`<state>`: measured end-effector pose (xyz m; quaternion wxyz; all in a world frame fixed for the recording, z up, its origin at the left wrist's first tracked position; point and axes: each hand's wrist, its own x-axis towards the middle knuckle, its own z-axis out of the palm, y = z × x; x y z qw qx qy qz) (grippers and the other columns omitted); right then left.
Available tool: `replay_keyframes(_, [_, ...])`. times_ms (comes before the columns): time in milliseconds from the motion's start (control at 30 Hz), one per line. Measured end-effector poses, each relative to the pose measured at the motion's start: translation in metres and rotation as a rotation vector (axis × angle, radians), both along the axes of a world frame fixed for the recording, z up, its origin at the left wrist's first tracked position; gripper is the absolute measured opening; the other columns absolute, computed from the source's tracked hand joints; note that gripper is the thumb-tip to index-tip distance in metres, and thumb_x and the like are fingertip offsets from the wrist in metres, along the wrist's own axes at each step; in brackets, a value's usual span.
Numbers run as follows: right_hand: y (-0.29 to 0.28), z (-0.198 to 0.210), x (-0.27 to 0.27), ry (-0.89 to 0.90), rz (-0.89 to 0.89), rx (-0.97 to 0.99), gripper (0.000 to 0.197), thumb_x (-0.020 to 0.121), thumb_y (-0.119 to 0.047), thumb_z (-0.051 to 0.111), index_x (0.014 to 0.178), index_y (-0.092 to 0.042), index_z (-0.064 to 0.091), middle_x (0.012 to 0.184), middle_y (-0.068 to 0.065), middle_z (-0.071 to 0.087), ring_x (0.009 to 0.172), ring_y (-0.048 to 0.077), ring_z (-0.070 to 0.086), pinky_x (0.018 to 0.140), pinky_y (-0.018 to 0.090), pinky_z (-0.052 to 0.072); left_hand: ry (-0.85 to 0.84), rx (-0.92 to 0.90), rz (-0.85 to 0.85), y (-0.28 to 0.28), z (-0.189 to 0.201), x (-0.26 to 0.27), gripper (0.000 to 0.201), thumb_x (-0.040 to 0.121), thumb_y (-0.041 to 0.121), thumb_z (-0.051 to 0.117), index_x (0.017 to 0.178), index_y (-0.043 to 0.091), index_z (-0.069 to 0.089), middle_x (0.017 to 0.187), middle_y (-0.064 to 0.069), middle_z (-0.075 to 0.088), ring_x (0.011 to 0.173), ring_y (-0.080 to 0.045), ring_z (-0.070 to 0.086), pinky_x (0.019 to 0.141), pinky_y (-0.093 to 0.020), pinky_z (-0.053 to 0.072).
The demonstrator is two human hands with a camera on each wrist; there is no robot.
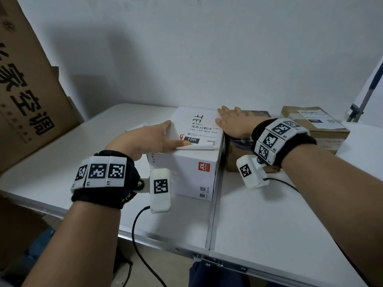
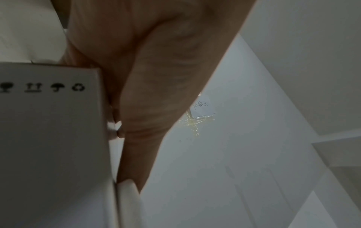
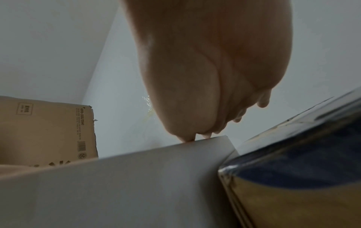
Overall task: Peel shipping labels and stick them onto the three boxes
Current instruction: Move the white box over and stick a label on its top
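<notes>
A white box (image 1: 186, 170) stands mid-table with a shipping label (image 1: 202, 129) on its top. My left hand (image 1: 159, 137) lies flat on the label's left part, thumb stretched along the near edge, where the label's rim (image 1: 196, 147) still curls up. My right hand (image 1: 228, 121) presses flat on the box's far right corner. Right of it sits a dark-topped brown box (image 1: 244, 158), partly hidden by my right wrist. Further right, a brown box (image 1: 323, 135) carries a label (image 1: 319, 119). The left wrist view shows the left hand (image 2: 140, 77) against the box side (image 2: 48, 138).
A large printed carton (image 1: 27, 90) leans at the left. White sheets (image 1: 136, 126) lie behind my left hand. A metal stand (image 1: 364, 100) rises at the far right. The table (image 1: 269, 224) has a centre seam, and cables trail off its near edge.
</notes>
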<state>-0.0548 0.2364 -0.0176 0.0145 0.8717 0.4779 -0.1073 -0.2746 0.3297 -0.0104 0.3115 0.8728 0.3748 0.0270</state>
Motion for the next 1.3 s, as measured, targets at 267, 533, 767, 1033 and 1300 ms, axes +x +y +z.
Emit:
replay_keyframes(267, [-0.014, -0.002, -0.004, -0.039, 0.021, 0.080, 0.058, 0.103, -0.043, 0.013, 0.154, -0.023, -0.004, 0.162, -0.005, -0.010, 0.150, 0.023, -0.008, 0.118, 0.055, -0.001, 0.014, -0.012, -0.041, 0.011, 0.002, -0.004, 0.100, 0.071, 0.064, 0.067, 0.151, 0.030, 0.017, 0.149, -0.001, 0.039, 0.127, -0.018, 0.041, 0.104, -0.030, 0.034])
replay_keyframes(533, [-0.010, 0.025, -0.064, 0.140, 0.317, 0.228, 0.052, 0.104, -0.038, 0.012, 0.155, -0.026, 0.003, 0.162, -0.010, -0.003, 0.150, 0.012, -0.007, 0.121, 0.045, -0.004, 0.123, -0.165, -0.117, 0.031, 0.016, -0.013, 0.100, 0.066, 0.061, 0.071, 0.146, 0.054, 0.010, 0.141, 0.005, 0.047, 0.108, -0.009, 0.057, 0.074, -0.024, 0.048])
replay_keyframes(767, [0.021, -0.001, -0.087, 0.015, 0.383, -0.011, 0.056, 0.103, -0.042, 0.010, 0.153, -0.026, -0.010, 0.160, -0.009, -0.017, 0.147, 0.017, -0.020, 0.119, 0.049, -0.008, 0.124, -0.190, -0.107, 0.039, 0.011, -0.012, 0.112, 0.072, 0.056, 0.072, 0.150, 0.040, -0.006, 0.149, 0.004, 0.035, 0.121, -0.016, 0.049, 0.098, -0.034, 0.047])
replay_keyframes(1033, [0.045, 0.008, -0.073, 0.052, 0.282, -0.045, 0.057, 0.103, -0.045, 0.007, 0.153, -0.024, -0.009, 0.161, -0.008, -0.015, 0.149, 0.022, -0.012, 0.120, 0.050, -0.002, 0.089, -0.236, -0.090, 0.040, 0.008, -0.012, 0.107, 0.074, 0.050, 0.072, 0.151, 0.039, -0.002, 0.151, 0.000, 0.030, 0.115, -0.019, 0.054, 0.088, -0.031, 0.050])
replay_keyframes(1300, [0.053, 0.009, -0.069, 0.056, 0.256, -0.074, 0.056, 0.103, -0.043, 0.007, 0.153, -0.025, -0.009, 0.161, -0.008, -0.017, 0.149, 0.024, -0.011, 0.120, 0.050, -0.001, 0.076, -0.251, -0.085, 0.043, 0.005, -0.013, 0.111, 0.068, 0.053, 0.074, 0.151, 0.038, 0.003, 0.145, -0.001, 0.037, 0.110, -0.020, 0.057, 0.078, -0.031, 0.051])
